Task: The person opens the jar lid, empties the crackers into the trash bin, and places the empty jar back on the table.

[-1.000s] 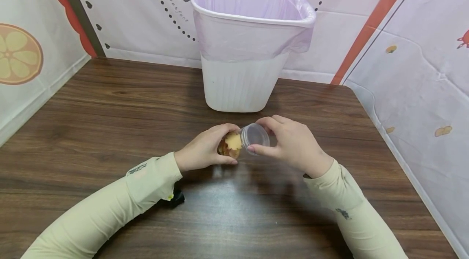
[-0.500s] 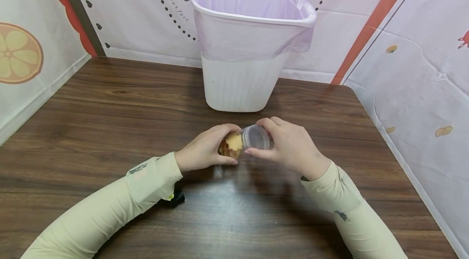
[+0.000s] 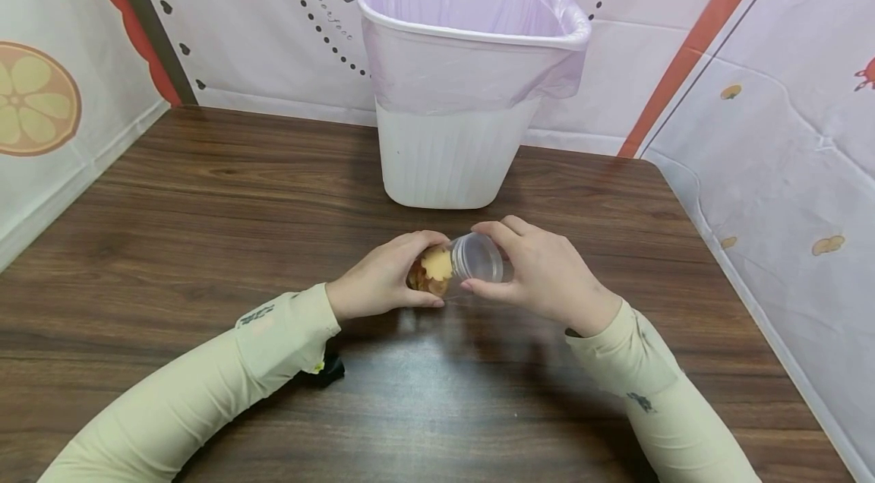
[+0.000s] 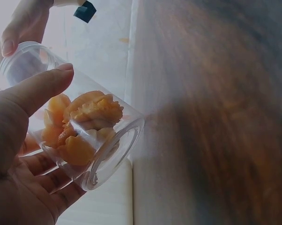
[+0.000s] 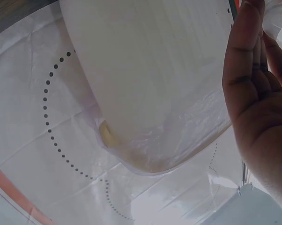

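A clear plastic jar (image 4: 124,152) lies tilted in my left hand (image 3: 381,276), its mouth end pointing right in the head view. My left thumb and fingers wrap around its sides. Orange-yellow pieces (image 4: 92,115) with wavy edges, like shaped snacks, sit inside toward the base. At the mouth end is a round clear lid (image 3: 484,259) with a ridged rim. My right hand (image 3: 554,274) pinches that lid's rim between thumb and fingers. Only a sliver of the lid shows beside the right hand (image 5: 263,93) in the right wrist view.
Just beyond the hands stands a white waste bin (image 3: 447,160) with a pale purple liner (image 3: 472,73) folded over its rim. Printed cloth walls (image 3: 253,20) surround the wooden table (image 3: 205,202). A small black object (image 3: 331,370) shows under the left sleeve.
My right hand and its fingertips have shifted slightly around the lid's rim. The left hand and jar have barely moved.
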The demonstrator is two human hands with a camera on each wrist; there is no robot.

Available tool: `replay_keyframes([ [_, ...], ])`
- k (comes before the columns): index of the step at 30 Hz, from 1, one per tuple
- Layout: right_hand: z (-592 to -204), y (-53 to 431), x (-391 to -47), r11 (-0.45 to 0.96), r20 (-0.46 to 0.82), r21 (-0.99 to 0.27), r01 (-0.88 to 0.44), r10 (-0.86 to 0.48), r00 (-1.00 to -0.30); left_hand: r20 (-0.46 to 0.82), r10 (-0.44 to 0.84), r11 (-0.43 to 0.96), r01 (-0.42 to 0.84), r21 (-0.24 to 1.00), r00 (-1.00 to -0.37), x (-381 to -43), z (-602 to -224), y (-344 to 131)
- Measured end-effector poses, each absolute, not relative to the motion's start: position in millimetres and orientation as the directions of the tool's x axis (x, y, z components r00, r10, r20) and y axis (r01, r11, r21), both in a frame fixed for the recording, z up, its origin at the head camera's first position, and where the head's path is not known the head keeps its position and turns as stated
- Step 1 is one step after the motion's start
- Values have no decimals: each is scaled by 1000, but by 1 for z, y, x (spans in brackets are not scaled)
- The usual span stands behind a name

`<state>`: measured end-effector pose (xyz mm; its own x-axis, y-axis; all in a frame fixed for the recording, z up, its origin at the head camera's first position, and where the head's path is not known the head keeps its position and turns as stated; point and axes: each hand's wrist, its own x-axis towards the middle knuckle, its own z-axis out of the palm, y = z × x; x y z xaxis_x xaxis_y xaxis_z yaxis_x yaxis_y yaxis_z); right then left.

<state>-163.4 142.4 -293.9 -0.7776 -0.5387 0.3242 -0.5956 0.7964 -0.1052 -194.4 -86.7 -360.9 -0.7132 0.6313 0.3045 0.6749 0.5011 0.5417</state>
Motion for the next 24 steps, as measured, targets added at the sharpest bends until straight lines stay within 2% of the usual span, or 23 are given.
replay_keyframes([
  [8,-294,143,-165,768,323,-126,-627,-566,-758,304,626,494,666,559,-718,-196,-363,-87],
  [24,-295,147,-172,705,287,-284,-650,-585,-759,317,614,497,666,557,-723,-195,-364,-88],
])
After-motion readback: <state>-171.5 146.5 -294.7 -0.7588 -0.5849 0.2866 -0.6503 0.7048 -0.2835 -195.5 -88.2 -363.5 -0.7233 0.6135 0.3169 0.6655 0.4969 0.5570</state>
